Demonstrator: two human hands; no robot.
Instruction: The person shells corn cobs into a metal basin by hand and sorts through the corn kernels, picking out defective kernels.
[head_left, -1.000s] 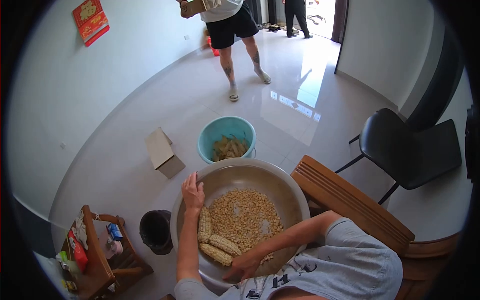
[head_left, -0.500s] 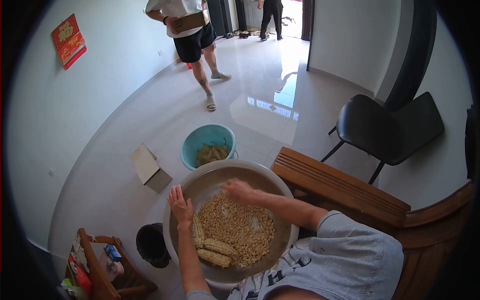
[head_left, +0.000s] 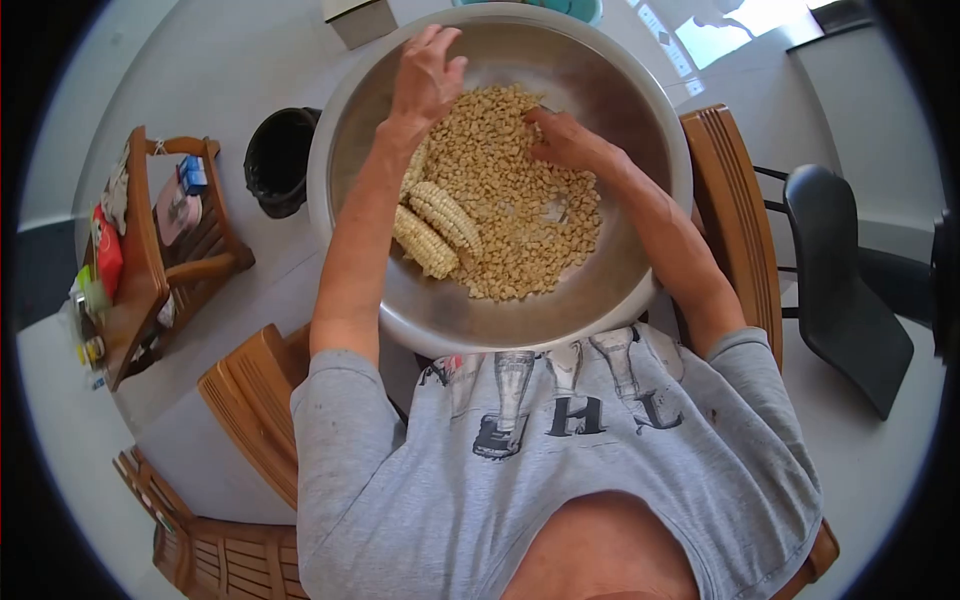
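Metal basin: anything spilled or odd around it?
Nothing stands out. The loose corn kernels lie inside the metal basin, with none visible past its rim. The corn cobs rest together at its left side, one partly hidden by the forearm.

A wide, round metal basin point(head_left: 640, 115) with a broad pale rim fills the upper middle of the frame, its bare inner wall dull and silvery. Loose corn kernels point(head_left: 500, 225), pale yellow, spread in an uneven layer over its floor, with a small bare patch of metal showing right of their middle. Three corn cobs lie at the left of the layer: an upper cob point(head_left: 414, 170), partly hidden; a middle cob point(head_left: 446, 217), slanting down to the right; and a lower cob point(head_left: 425, 243) beside it, both bearing rows of kernels.
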